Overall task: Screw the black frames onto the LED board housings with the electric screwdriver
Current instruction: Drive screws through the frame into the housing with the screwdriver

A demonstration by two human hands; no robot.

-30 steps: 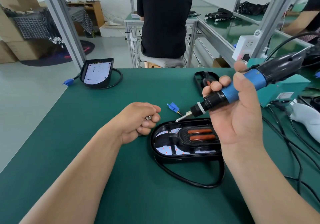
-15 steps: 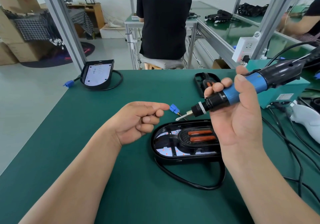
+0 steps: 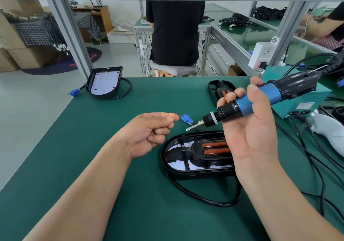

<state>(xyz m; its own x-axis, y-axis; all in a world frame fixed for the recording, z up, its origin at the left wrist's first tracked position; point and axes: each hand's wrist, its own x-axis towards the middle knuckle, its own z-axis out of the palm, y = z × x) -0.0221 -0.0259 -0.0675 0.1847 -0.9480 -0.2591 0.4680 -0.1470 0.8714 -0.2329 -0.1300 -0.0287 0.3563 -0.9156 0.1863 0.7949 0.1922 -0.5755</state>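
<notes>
A black LED board housing (image 3: 168,163) lies in the middle of the green mat with a black frame (image 3: 188,150) seated in it, and its cable (image 3: 201,197) loops in front. My right hand (image 3: 251,134) grips the blue and black electric screwdriver (image 3: 260,99) above the housing, bit pointing left and down. My left hand (image 3: 147,131) hovers left of the bit, thumb and forefinger pressed together on a small screw that is hidden between them. The fingertips are just short of the blue connector (image 3: 185,118).
A second housing (image 3: 106,82) with a bare LED board sits at the far left corner. A spare black frame (image 3: 214,87) lies behind my right hand. A teal power box (image 3: 297,99), cables (image 3: 307,157) and a white tool (image 3: 329,129) crowd the right side. A person (image 3: 175,32) sits beyond the bench.
My left hand went from a closed fist to a thumb and forefinger pinch and moved right toward the bit. The screwdriver stayed almost in place.
</notes>
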